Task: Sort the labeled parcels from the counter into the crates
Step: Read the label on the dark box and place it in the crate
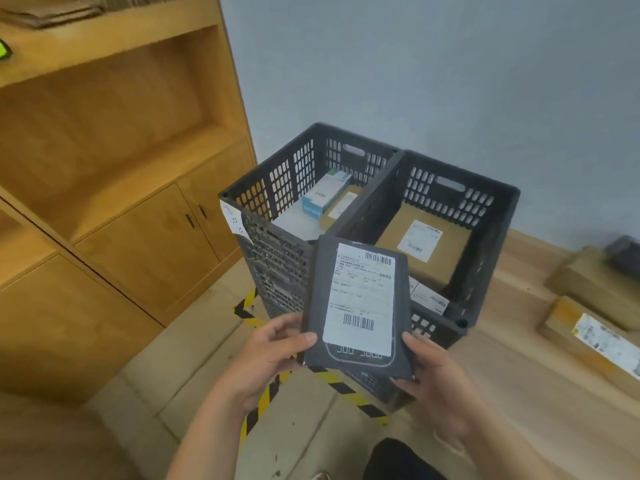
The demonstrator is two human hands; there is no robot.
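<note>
I hold a flat dark grey parcel with a white barcode label in front of two black slotted crates. My left hand grips its lower left corner, thumb on top. My right hand grips its lower right corner. The left crate holds a white-and-blue box and a brown parcel. The right crate holds a brown labeled box and smaller labeled parcels below it.
Brown cardboard parcels lie on the wooden counter at the right, one with a yellow-edged label. A wooden shelf unit with cabinet doors stands at the left. Yellow-black hazard tape marks the tiled floor.
</note>
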